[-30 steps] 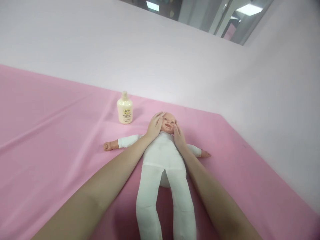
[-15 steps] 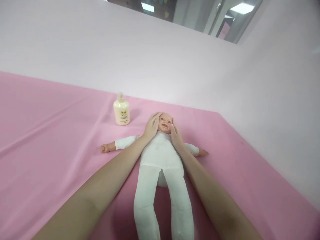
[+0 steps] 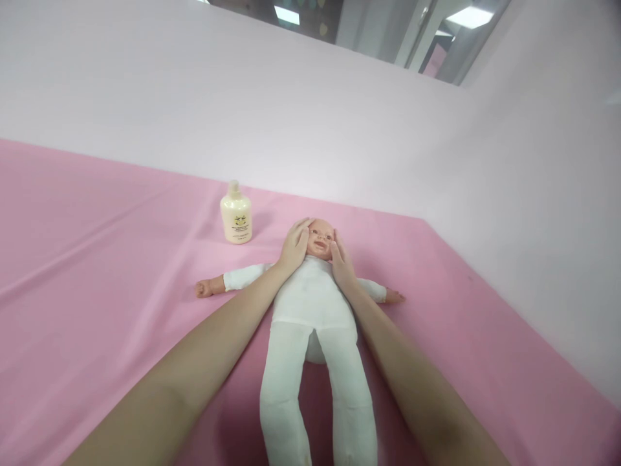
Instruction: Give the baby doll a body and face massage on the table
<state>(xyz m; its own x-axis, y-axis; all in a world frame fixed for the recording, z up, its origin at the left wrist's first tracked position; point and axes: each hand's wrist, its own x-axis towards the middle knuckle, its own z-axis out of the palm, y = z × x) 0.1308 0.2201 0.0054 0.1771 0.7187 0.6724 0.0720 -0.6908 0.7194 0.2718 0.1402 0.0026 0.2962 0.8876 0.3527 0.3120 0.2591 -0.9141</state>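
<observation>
A baby doll [image 3: 315, 294] with a white cloth body lies on its back, head away from me and arms spread to the sides. My left hand [image 3: 295, 246] lies flat along the left side of the doll's head, fingers stretched out and touching its cheek. On the other side, my right hand [image 3: 342, 260] rests against the opposite cheek with its fingers extended, partly hidden by the doll's face. Both forearms run beside the doll's body and cover part of its arms. The legs point toward me, and the feet are out of view.
A cream-coloured pump bottle [image 3: 237, 217] with a printed label stands beyond the doll's outstretched arm at left. Under everything is a pink cloth [image 3: 121, 259] with some creases. White walls [image 3: 242, 110] rise behind and at right, with a window [image 3: 373, 32] at the top.
</observation>
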